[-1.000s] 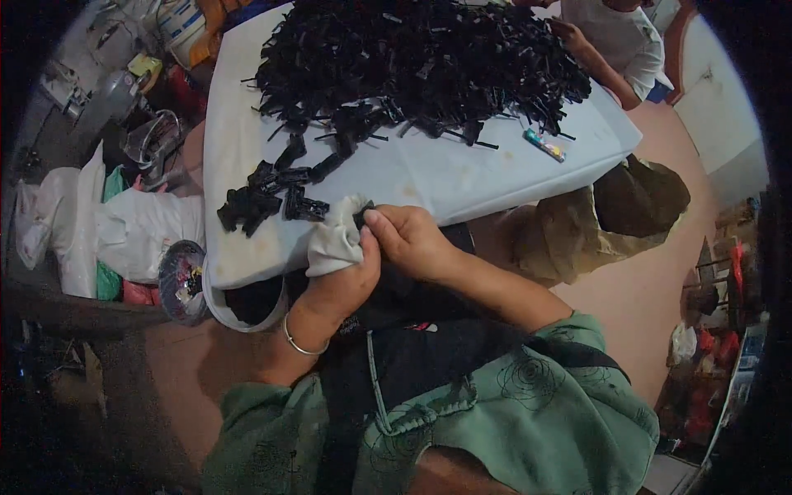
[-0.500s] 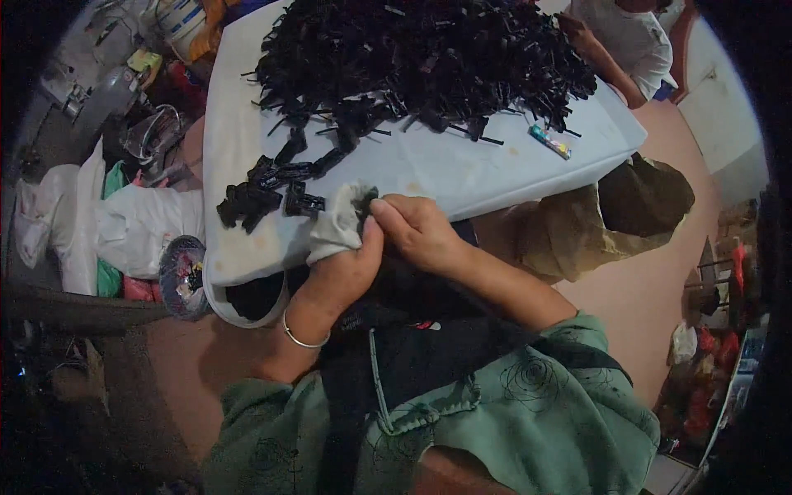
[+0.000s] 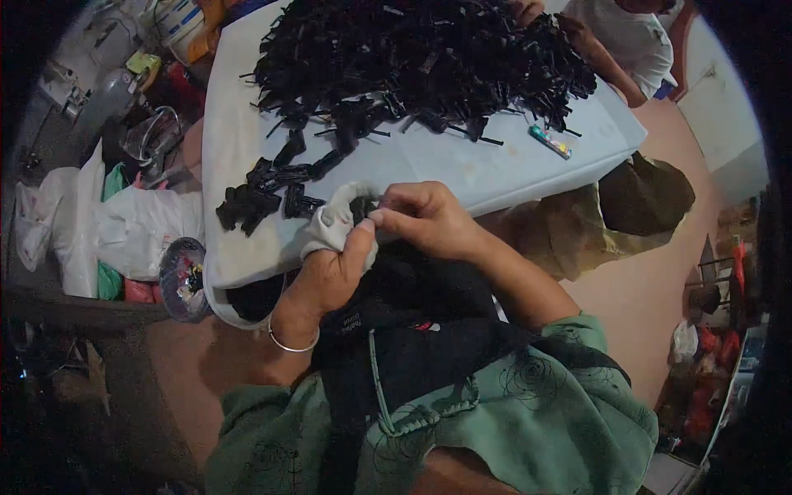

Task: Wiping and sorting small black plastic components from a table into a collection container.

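A whitish cloth glove (image 3: 327, 224) covers the fingers of my left hand (image 3: 332, 276), whose thumb stays bare. Those fingers are closed on a small black plastic part (image 3: 360, 209). My right hand (image 3: 433, 221) pinches at the right side of that part with thumb and index finger; whatever lies between its fingertips is too small to make out. Both hands are just above the near edge of the pale-covered table (image 3: 462, 177). Left of the glove lie several loose black parts (image 3: 252, 202), and a big heap of similar black parts (image 3: 412, 70) fills the far side.
A small colourful packet (image 3: 551, 142) lies right of the heap. Across the table, another person (image 3: 631, 45) has a hand (image 3: 526, 11) at the heap. A brown sack (image 3: 569, 227) stands at the right, white bags (image 3: 148, 227) and a dark basin (image 3: 183, 280) at the left.
Both hands have shifted slightly, and my left wrist has dropped left and nearer. My right fingers have moved to the black part's right side. The other person's hand has appeared at the heap's top.
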Motion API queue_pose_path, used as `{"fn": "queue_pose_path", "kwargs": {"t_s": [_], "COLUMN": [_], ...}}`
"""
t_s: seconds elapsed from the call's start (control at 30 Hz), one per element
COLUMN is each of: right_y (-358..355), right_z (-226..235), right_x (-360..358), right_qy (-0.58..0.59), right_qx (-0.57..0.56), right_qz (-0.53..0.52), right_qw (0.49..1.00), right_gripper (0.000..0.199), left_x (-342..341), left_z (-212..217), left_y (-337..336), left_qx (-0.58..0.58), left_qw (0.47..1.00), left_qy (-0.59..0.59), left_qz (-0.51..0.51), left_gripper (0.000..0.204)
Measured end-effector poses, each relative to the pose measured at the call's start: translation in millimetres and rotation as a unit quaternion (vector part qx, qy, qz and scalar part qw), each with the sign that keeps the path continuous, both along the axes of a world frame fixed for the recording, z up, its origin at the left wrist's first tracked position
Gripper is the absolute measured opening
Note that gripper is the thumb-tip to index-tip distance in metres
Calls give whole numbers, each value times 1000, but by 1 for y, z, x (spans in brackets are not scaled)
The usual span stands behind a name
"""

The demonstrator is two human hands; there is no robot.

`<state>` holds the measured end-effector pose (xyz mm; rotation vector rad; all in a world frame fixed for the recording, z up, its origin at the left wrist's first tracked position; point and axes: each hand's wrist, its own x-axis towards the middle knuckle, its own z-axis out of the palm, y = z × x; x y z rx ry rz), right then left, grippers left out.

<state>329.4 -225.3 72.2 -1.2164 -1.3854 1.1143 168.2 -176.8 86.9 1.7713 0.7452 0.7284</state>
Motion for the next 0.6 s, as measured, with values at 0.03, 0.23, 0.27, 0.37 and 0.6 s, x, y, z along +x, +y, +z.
{"fn": "queue_pose_path", "kwargs": {"t_s": [0.03,0.23,0.27,0.37,0.6], "right_y": [1,0,1,2,7], "right_z": [1,-4,-4,-2,-12], "right_x": [-2,-5,-6,-8,-29], "right_qy": [6,-113,-129,-93,-78], "right_qx": [-12,91,119,83,77], "right_qz": [-9,-8,-13,-4,-62], "right_qw": [1000,989,984,992,992], "right_gripper": [17,26,28,27,28], "left_x": [1,-1,0,2,-5], "left_z": [0,-2,-7,-20,-28], "left_y": [0,5,7,9,11], "left_qx": [-16,79,79,341,432], "left_qw": [1000,996,996,940,898], "left_qy": [1,18,17,-2,80], "left_qz": [-13,31,32,21,34], "left_gripper": [24,20,20,17,15]}}
